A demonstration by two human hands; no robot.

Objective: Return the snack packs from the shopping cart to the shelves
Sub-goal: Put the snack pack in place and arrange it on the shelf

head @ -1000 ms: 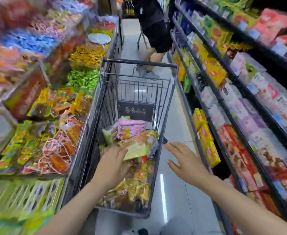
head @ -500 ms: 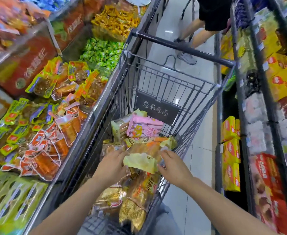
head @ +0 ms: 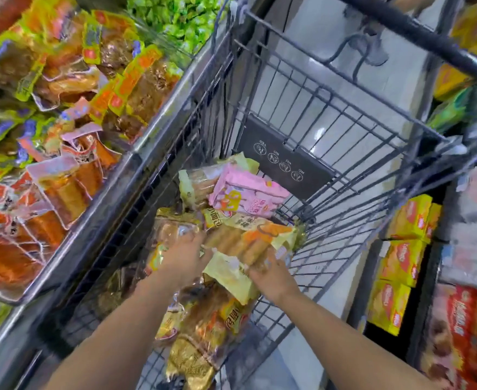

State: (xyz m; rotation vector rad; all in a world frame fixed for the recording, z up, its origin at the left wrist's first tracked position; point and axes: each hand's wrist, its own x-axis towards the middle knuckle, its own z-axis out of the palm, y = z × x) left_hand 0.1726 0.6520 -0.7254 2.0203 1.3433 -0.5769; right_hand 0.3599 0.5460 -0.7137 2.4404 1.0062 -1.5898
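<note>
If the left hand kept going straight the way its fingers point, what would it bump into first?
Probably the yellow-and-orange bread pack that the left hand already touches; its fingers point up and right into it. Beyond lies the pink snack pack, though depth is unclear.

Dark matt metal wire forms the shopping cart (head: 330, 130). The bread pack (head: 248, 243) in both hands' grip is glossy, crinkled plastic; beyond it, a smooth pink plastic pack (head: 245, 195).
</note>
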